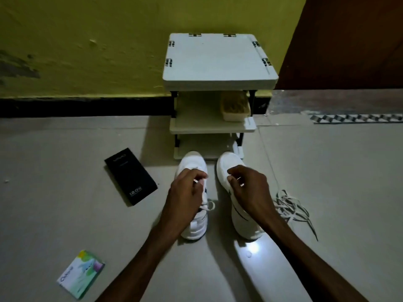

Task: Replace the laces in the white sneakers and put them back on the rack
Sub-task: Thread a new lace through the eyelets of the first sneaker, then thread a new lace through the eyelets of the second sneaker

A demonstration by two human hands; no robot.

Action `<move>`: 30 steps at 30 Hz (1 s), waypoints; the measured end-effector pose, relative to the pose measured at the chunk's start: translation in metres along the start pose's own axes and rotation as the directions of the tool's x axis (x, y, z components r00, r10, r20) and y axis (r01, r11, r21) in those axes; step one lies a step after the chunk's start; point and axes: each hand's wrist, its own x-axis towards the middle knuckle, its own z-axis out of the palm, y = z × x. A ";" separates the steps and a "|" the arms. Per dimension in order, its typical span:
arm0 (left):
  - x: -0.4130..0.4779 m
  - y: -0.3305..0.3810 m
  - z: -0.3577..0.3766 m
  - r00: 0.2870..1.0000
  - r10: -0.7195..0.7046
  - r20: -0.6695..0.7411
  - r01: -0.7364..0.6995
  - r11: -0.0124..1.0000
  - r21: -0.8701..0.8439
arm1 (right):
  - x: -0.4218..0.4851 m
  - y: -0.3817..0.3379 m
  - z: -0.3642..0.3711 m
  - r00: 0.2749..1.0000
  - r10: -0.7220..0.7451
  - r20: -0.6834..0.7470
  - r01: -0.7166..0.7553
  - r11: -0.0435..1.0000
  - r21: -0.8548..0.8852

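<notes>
Two white sneakers stand side by side on the floor, toes toward the rack. My left hand is curled over the top of the left sneaker and grips it at the lacing area; a white lace loop shows just below the hand. My right hand is curled over the right sneaker and grips its upper. A loose pile of white and dark laces lies on the floor to the right of the right sneaker.
The white three-shelf rack stands against the yellow wall, with a tan brush on its middle shelf. A black box lies left of the sneakers, and a small colourful box at the lower left. A brown door is at right.
</notes>
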 end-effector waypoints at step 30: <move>-0.041 0.072 0.077 0.910 0.153 0.384 -0.257 0.936 0.238 | -0.085 0.129 -0.051 0.960 0.249 0.131 -0.266 0.954 0.137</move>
